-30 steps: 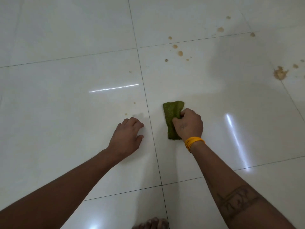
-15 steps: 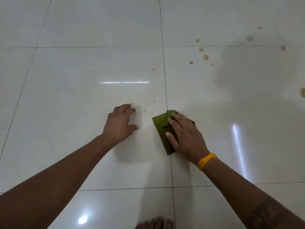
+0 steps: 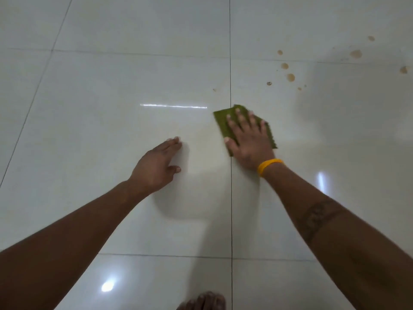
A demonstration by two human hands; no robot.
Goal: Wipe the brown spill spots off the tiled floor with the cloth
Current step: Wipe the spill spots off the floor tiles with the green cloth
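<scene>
The right hand (image 3: pixel 248 139) is now laid flat on the green cloth (image 3: pixel 221 121), fingers straight and spread, palm pressing down; one second earlier the cloth was bunched in a curled grip. The cloth is spread wider than before and lies on the tiled floor (image 3: pixel 111 86), straddling the dark grout line (image 3: pixel 230 209) that runs from near to far. Compared with the frame half a second earlier, the cloth and hand are seen farther from the person, and the small specks that lay just left of the cloth are no longer visible at that place. The left hand (image 3: pixel 156 166) rests on the tile to the left of the grout line, fingers extended and together, thumb apart, nothing held; earlier its fingers were more curled.

A faint speck (image 3: pixel 214 90) remains just beyond the cloth, left of the grout line. A cluster of brown spill spots (image 3: pixel 290 77) lies far right of the cloth, well apart from it, with further spots (image 3: pixel 356 54) toward the right edge. A yellow wristband (image 3: pixel 268 166) is worn on the right wrist, and a dark tattoo band (image 3: pixel 317 214) is visible on the right forearm. Bare toes (image 3: pixel 205 302) show at the near edge. Nothing lies between the cloth and the remaining spots.
</scene>
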